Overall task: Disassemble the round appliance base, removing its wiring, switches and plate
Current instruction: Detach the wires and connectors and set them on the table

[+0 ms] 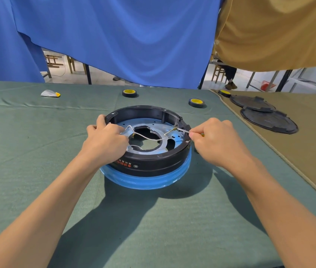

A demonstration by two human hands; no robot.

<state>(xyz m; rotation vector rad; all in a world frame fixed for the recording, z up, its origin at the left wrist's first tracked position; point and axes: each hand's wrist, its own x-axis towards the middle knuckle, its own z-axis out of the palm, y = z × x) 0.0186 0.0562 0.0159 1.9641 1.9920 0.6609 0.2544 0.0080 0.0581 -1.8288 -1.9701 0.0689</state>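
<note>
Red Chinese characters (pixel 124 163) (upside down, unreadable) and an oval mark (pixel 135 166) on the base (pixel 153 169).

The round base (pixel 149 167) is black moulded plastic with a soft sheen, and the band (pixel 143 181) under it is glossy blue plastic. The plate (pixel 159 125) is bare silvery metal, smooth and dull, and the wires (pixel 149 137) have smooth white insulation. The screwdriver (pixel 183 130) shows a thin, bright metal shaft. The surface (pixel 37 151) wears matt green woven cloth, creased in places. The tan cloth (pixel 308 151) looks coarser. The lids (pixel 267 120) are matt black plastic, and the tape rolls (pixel 129 93) are glossy black.
</note>
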